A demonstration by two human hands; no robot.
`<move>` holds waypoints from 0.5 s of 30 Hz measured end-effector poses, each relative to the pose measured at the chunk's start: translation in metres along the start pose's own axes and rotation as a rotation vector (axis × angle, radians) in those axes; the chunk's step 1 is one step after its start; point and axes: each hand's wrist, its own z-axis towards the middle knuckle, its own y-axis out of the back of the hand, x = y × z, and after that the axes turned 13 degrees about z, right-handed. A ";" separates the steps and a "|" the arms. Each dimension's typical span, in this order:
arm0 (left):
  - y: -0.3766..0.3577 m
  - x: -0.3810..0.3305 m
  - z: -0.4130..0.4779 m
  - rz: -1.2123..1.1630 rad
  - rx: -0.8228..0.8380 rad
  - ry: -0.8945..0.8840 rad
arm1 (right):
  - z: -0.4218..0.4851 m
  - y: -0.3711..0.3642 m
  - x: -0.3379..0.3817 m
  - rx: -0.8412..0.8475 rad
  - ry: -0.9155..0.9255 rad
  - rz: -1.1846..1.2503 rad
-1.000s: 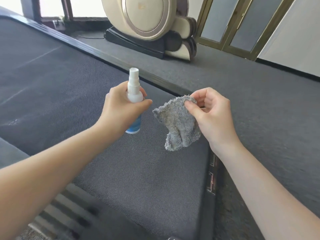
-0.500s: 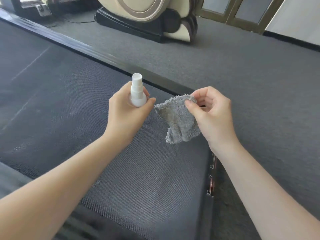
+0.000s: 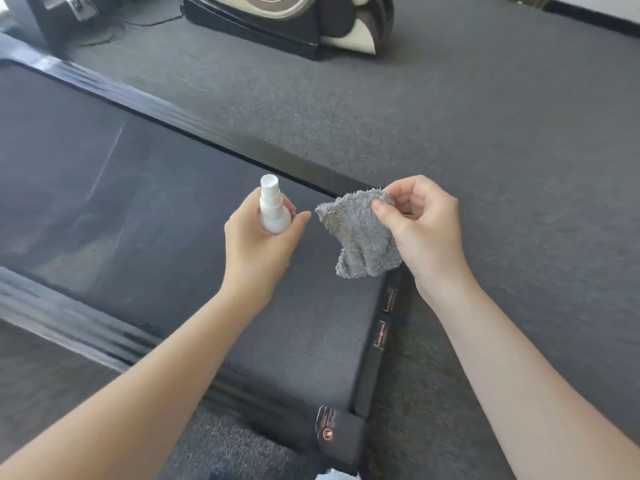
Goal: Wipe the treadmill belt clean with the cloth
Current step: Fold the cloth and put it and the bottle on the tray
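The dark grey treadmill belt point(image 3: 145, 216) stretches from the left to the rear end at the lower middle, framed by black side rails point(image 3: 194, 124). My left hand point(image 3: 259, 247) grips a small white spray bottle point(image 3: 272, 211) upright above the belt, its nozzle on top. My right hand point(image 3: 426, 233) pinches a fluffy grey cloth point(image 3: 360, 237) by its upper edge. The cloth hangs loose in the air just right of the bottle, above the belt's rear end. Neither the cloth nor the bottle touches the belt.
Grey carpet point(image 3: 502, 150) surrounds the treadmill. A cream and black massage chair base point(image 3: 287, 22) stands on the floor at the back. The treadmill's black rear end cap point(image 3: 341, 434) with a warning sticker lies near the bottom edge.
The view has tilted down, so more of the treadmill's rear end shows. Both hands keep the same hold on bottle and cloth, close together.
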 end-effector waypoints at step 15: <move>0.099 -0.267 -0.014 -0.022 -0.052 -0.013 | 0.028 0.068 0.269 0.087 0.003 -0.042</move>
